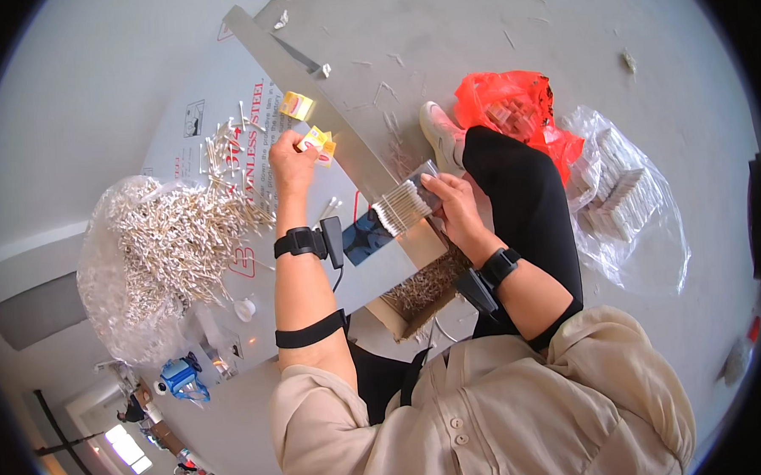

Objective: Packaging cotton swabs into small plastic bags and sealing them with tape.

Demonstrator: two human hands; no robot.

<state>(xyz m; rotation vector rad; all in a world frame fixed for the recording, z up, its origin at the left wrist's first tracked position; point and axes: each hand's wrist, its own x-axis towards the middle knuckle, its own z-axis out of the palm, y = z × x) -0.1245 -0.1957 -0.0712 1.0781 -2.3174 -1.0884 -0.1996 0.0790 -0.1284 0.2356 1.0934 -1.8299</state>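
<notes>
My left hand (292,163) is closed, its fingertips pinching small yellow-and-white printed cards (316,141) at the table's far edge. Just beyond them sits a stack of similar yellow cards (297,105). In my right hand (457,207) is a clear plastic sleeve (426,183), gripped between thumb and fingers. Cotton swabs (399,209) lie side by side in a row at the sleeve, their white tips toward the table. How far they sit inside it I cannot tell. Left of my left forearm spreads a big heap of loose cotton swabs (177,238) on clear plastic.
Scattered swabs (224,155) lie on the printed table top (294,296), near a dark blue rectangle (368,238). A cardboard box (391,320) of thin sticks stands below its edge. On the floor are a red plastic bag (519,104) and a clear bag of filled packs (625,201).
</notes>
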